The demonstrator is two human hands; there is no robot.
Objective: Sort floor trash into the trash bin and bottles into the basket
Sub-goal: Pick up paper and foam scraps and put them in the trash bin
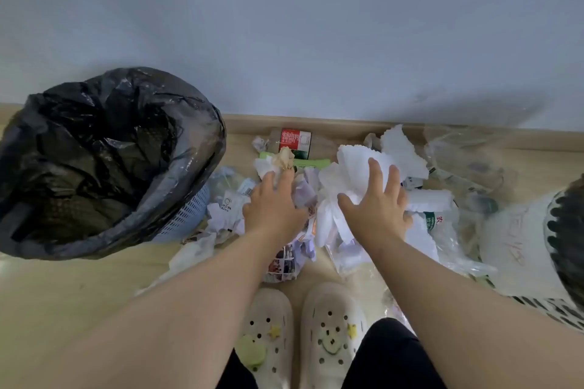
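Both arms reach down to the pale wooden floor (79, 287), where a heap of crumpled white paper and wrappers (303, 196) lies in front of the person's cream perforated clogs (331, 325). The right hand (376, 202) lies on a bundle of white scalloped paper sheets (354, 161) with its fingers spread wide, probably to cover much loose paper before gathering it. The left hand (275, 205) rests on the heap just beside a brown crumpled paper ball (284, 158). Its fingertips bend down into the paper, and I cannot tell whether they already grip something.

The round bin lined with a black plastic bag (110, 161) stands open near the left hand, at the far edge of the floor by the wall, so a handful has only a short way to go. A clear plastic bottle with a red label (295, 140) lies untouched at the same far edge. The white plastic basket with holes (512, 246) waits at the right edge.
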